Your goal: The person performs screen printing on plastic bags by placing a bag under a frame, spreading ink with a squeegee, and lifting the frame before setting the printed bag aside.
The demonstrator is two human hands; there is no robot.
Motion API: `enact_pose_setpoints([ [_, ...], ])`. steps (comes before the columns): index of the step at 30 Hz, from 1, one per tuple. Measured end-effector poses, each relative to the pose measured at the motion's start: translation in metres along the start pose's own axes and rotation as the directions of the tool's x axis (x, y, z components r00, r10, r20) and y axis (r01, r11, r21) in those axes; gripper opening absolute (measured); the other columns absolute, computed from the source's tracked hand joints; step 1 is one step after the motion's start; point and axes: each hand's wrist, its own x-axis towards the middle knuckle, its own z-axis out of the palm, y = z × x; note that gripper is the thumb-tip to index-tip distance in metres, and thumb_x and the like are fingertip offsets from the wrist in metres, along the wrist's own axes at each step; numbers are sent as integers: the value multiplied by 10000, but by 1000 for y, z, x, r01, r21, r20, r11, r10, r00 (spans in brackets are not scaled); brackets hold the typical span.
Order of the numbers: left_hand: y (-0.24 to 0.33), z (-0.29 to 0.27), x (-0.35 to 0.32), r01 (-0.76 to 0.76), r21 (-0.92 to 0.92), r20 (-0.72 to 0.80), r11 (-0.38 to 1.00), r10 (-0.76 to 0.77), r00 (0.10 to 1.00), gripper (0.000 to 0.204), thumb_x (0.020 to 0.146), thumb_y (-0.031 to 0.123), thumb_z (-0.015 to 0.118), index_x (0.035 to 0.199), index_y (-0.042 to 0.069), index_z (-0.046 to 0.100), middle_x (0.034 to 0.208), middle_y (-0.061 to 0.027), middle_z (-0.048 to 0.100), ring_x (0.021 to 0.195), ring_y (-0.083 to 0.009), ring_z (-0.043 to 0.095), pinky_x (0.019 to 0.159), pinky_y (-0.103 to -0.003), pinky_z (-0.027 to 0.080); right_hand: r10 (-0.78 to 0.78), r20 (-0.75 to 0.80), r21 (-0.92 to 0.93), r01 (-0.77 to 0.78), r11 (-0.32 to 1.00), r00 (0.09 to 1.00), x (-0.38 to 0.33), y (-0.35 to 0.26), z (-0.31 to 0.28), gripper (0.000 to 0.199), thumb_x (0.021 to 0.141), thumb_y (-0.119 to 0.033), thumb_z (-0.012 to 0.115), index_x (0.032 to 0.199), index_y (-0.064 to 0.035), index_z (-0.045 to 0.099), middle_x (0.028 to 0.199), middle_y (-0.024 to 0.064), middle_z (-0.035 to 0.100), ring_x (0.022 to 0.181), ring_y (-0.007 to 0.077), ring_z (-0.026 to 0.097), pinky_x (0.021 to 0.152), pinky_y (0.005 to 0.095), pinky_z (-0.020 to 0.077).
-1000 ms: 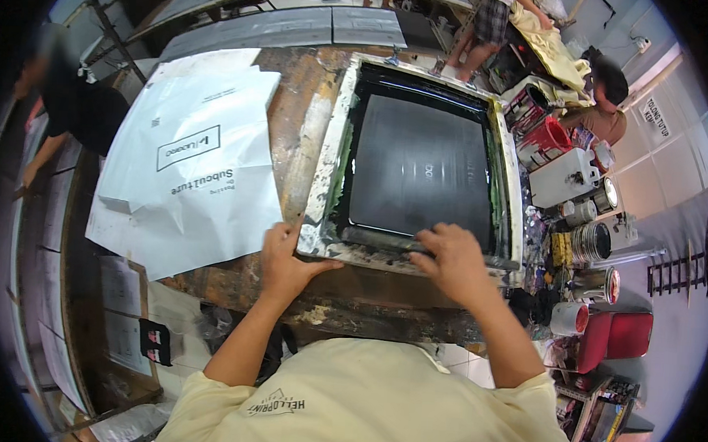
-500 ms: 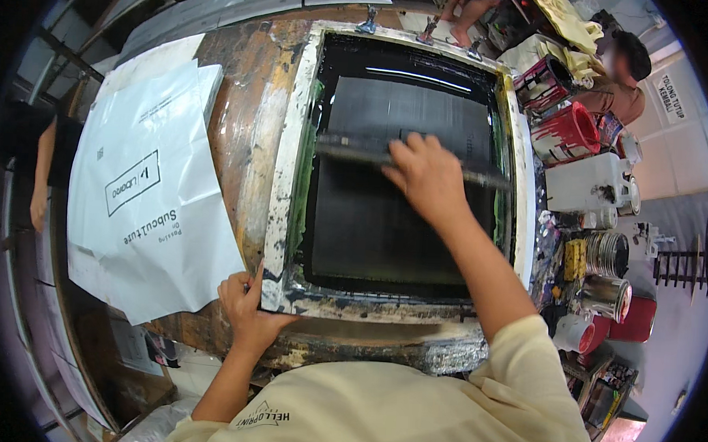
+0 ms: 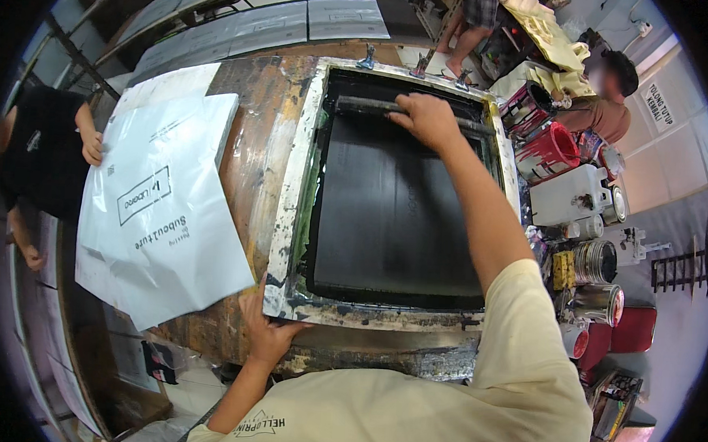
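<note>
A silk-screen printing frame with a white, ink-spotted rim lies on the worktable, its mesh coated in black ink. Near the far end of that mesh, my right hand is closed around a long, dark squeegee, which lies crosswise. My left hand grips the near left corner of the frame, with some fingers hidden by the frame and the sheets beside it. Left of the frame rests a stack of white printed sheets, its corner almost touching my left hand.
Paint cans and buckets, including a red-smeared bucket, crowd the right side. Hinge clamps hold the frame's far edge. A person in black stands at the left, one hand at the sheets. Another person is at the far right.
My right hand has pushed the squeegee from the middle of the mesh to its far end. My left hand stays at the corner. The person in black has come closer to the sheets.
</note>
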Motion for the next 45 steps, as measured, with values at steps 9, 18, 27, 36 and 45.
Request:
enact_pose_setpoints([
  [9, -5, 1, -1, 17, -50, -31, 999, -18, 999, 947, 642, 278, 982, 1413, -45, 538, 1255, -210, 601, 1171, -407, 507, 1051, -500, 414, 58, 8, 67, -58, 996, 998, -173, -148, -61, 325, 909, -392, 760, 1029, -117, 636, 961, 115, 660, 915, 347, 685, 739, 478, 581],
  [18, 32, -8, 19, 1, -642, -54, 767, -46, 997, 850, 783, 166, 963, 1471, -37, 507, 1291, -111, 659, 1117, -202, 653, 994, -346, 524, 71, 6, 150, -71, 986, 997, -238, -218, -161, 298, 904, -325, 713, 1041, -73, 631, 957, 130, 598, 980, 322, 640, 798, 481, 529],
  [27, 110, -41, 77, -288, -293, -209, 912, 233, 950, 935, 948, 330, 796, 1665, 41, 270, 1433, -231, 551, 1350, -337, 512, 1151, -499, 362, -23, -497, -175, -75, 982, 867, -158, -201, -244, 278, 923, -320, 639, 1039, -71, 682, 898, 107, 661, 897, 327, 653, 877, 481, 412],
  [36, 46, 24, -13, -240, 521, 298, 819, 88, 950, 1172, 869, 851, 548, 1624, -22, 345, 1722, -265, 226, 1622, -466, 55, 1186, -777, -79, 32, -498, -23, -50, 999, 867, -111, -190, -295, 334, 887, -309, 613, 810, 13, 653, 753, 201, 667, 727, 355, 671, 737, 468, 510],
  [45, 122, 7, 89, -261, 43, 12, 964, 261, 965, 546, 916, 265, 814, 1347, -31, 656, 1383, -188, 676, 1220, -385, 653, 1036, -509, 504, 82, -537, 66, -56, 996, 840, -75, -178, -313, 353, 867, -261, 606, 717, 57, 647, 599, 184, 634, 498, 301, 617, 510, 413, 491],
])
